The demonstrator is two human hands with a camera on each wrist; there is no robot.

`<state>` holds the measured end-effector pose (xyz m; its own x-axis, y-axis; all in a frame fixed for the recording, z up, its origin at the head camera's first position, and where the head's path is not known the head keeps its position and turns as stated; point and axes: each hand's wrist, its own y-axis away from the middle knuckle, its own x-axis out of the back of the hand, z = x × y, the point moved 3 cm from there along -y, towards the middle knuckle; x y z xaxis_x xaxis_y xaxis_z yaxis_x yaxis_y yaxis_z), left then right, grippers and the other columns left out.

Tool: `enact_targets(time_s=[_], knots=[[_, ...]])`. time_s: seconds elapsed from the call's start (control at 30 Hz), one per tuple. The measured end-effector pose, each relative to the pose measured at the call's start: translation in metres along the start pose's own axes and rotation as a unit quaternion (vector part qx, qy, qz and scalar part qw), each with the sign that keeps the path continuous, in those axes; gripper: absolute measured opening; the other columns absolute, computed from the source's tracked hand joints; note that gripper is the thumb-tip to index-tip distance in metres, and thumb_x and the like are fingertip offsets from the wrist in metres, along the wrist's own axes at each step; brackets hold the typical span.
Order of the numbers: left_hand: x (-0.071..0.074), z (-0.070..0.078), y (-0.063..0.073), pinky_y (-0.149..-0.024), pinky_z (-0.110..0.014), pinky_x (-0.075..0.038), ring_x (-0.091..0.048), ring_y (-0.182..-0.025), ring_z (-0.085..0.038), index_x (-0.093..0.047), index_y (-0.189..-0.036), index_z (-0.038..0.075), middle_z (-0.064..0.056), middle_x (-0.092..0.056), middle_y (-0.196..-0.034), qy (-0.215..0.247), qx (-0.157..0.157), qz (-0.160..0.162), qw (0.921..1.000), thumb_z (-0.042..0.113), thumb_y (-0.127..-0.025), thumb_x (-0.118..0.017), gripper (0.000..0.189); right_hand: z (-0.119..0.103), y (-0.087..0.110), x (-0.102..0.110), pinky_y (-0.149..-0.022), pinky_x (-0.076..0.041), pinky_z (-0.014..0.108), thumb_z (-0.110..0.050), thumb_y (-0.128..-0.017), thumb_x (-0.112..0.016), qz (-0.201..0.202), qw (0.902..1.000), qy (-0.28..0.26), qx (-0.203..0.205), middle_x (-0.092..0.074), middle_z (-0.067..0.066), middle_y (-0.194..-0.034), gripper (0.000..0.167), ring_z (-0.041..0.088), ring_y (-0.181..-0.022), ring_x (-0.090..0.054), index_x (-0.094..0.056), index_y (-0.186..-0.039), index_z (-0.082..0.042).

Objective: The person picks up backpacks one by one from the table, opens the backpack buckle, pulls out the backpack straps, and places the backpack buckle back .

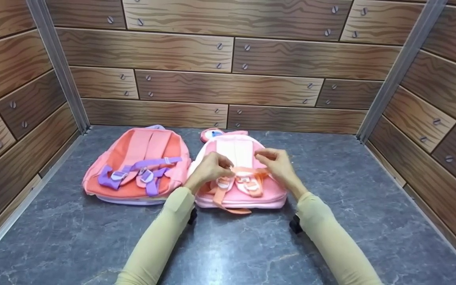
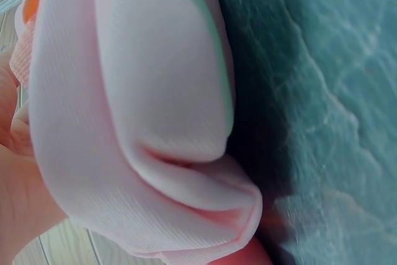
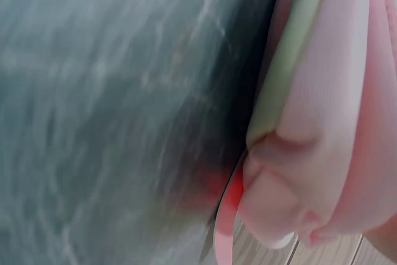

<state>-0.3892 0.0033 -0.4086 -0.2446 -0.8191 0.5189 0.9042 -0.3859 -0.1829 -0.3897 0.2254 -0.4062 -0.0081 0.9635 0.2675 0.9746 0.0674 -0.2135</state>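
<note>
A pink backpack lies with its strap side up, its pale shoulder straps running down the middle. An orange strap crosses it, and more orange webbing with buckles hangs below. My left hand is over the backpack's left side, thumb at the orange strap's left end; whether it pinches the strap is unclear. Above the right side is my right hand, fingers loosely bent, with nothing visible between thumb and forefinger. The wrist views mostly show the backpack's pale side and folded lower corner.
A coral-pink backpack with purple straps lies close against the pink one on its left. Behind the pink backpack a small stuffed part with an eye sticks out. Wood-patterned walls enclose the dark marbled table.
</note>
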Motion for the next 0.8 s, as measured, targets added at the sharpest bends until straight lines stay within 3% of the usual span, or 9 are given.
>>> enact_targets(time_s=[0.2,0.33,0.53,0.8], knots=[[0.0,0.001,0.0,-0.059,-0.019,-0.044,-0.055,-0.066,-0.007,-0.075,-0.096,0.0,-0.004,-0.069,-0.076,0.0,-0.004,-0.001,1.0,0.003,-0.075,-0.08,0.022,0.0,0.001,-0.008,-0.081,-0.058,0.032,-0.004,-0.09,-0.067,-0.023,0.9996,-0.005,0.014,-0.069,0.022,-0.113,0.029,0.017,-0.094,-0.067,-0.066,-0.115,0.009],[-0.001,0.001,0.001,-0.059,-0.019,-0.044,-0.055,-0.066,-0.007,-0.075,-0.096,0.0,-0.004,-0.07,-0.077,-0.005,-0.004,-0.003,1.0,0.004,-0.075,-0.08,0.022,0.0,0.003,-0.014,-0.079,-0.058,0.034,-0.009,-0.089,-0.07,-0.049,0.9987,0.0,0.017,-0.069,0.021,-0.113,0.035,0.017,-0.091,-0.067,-0.064,-0.118,0.01],[-0.001,0.0,0.002,-0.06,-0.019,-0.044,-0.055,-0.067,-0.006,-0.075,-0.095,0.001,-0.004,-0.071,-0.078,-0.027,-0.002,-0.005,0.9996,0.008,-0.076,-0.08,0.021,-0.004,0.003,-0.025,-0.084,-0.052,0.02,-0.011,-0.086,-0.074,-0.095,0.9943,0.038,0.029,-0.07,0.019,-0.111,0.034,0.01,-0.093,-0.065,-0.067,-0.115,0.006],[0.0,-0.001,0.001,-0.06,-0.019,-0.044,-0.055,-0.066,-0.006,-0.076,-0.091,0.003,-0.006,-0.073,-0.08,-0.038,-0.017,-0.011,0.9991,0.011,-0.078,-0.079,0.015,-0.008,0.006,-0.037,-0.083,-0.052,0.023,-0.011,-0.084,-0.076,-0.172,0.9821,0.066,0.04,-0.071,0.013,-0.11,0.031,0.017,-0.099,-0.064,-0.07,-0.113,-0.002]])
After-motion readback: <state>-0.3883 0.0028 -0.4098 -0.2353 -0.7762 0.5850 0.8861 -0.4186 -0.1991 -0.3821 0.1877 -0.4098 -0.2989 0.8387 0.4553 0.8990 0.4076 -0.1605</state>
